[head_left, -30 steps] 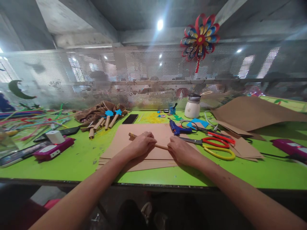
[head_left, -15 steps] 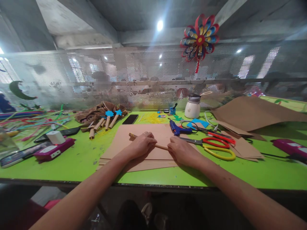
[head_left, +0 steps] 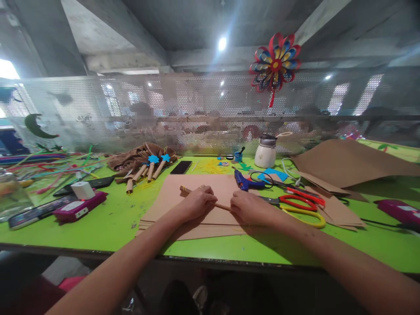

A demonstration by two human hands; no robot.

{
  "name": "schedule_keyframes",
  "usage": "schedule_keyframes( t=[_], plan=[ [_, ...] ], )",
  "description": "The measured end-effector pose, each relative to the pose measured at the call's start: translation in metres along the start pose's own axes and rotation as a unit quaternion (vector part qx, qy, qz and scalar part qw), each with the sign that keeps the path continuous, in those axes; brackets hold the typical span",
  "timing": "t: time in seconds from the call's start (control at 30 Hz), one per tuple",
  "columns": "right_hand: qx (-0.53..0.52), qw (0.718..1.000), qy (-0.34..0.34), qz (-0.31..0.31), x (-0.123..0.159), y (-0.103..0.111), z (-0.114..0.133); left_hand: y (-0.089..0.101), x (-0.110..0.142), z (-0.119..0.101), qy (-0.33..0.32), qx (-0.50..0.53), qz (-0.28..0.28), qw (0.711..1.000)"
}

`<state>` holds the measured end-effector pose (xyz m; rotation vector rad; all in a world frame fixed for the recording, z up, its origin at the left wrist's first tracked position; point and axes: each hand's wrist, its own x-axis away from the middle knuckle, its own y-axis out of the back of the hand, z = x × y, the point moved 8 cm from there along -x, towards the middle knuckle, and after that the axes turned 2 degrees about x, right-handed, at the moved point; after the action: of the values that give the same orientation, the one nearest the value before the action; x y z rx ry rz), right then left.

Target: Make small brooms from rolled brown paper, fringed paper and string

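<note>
A thin brown paper tube (head_left: pixel 223 206) lies slantwise over a stack of brown paper sheets (head_left: pixel 183 221). My left hand (head_left: pixel 201 202) is closed around its middle, and the tube's left end sticks out beyond the fingers. At the right end of the tube my right hand (head_left: pixel 246 206) pinches it, hiding that tip. Just right of this hand are scissors with yellow handles (head_left: pixel 306 217) and another pair with red handles (head_left: pixel 298 202). A blue glue gun (head_left: pixel 245 180) rests at the top right of the sheets.
Finished paper tubes with blue stars (head_left: pixel 153 168) lie at the back left, near a black phone (head_left: pixel 181 167). A white jar (head_left: pixel 265 153) stands behind the glue gun. Purple power strips (head_left: pixel 80 205) sit on both sides. A large brown sheet (head_left: pixel 351 162) covers the back right.
The view has tilted up slightly, so everything sits a little lower and to the right. Both hands keep hold of the paper tube in nearly the same place.
</note>
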<state>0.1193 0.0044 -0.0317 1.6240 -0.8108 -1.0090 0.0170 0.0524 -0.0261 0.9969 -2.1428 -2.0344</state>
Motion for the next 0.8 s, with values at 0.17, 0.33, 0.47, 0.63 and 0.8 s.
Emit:
schedule_keyframes(
  t=[0.17, 0.33, 0.47, 0.63, 0.8],
  plan=[
    [0.011, 1.0, 0.015, 0.001, -0.009, 0.0, 0.009, 0.003, 0.002, -0.004, -0.004, -0.002, -0.008, 1.0],
    [0.014, 1.0, 0.024, -0.005, -0.01, -0.004, 0.012, 0.002, 0.001, -0.007, -0.006, -0.014, 0.015, 1.0],
    [0.02, 0.999, 0.029, -0.038, -0.009, -0.004, 0.011, 0.003, 0.002, -0.007, 0.009, 0.001, 0.017, 1.0],
    [-0.019, 0.997, -0.004, -0.077, -0.007, -0.006, 0.005, 0.025, 0.006, 0.009, 0.056, 0.057, -0.089, 0.993],
    [-0.182, 0.972, -0.062, -0.132, -0.003, 0.001, -0.012, 0.085, 0.03, 0.03, 0.11, 0.078, -0.341, 0.93]
  ],
)
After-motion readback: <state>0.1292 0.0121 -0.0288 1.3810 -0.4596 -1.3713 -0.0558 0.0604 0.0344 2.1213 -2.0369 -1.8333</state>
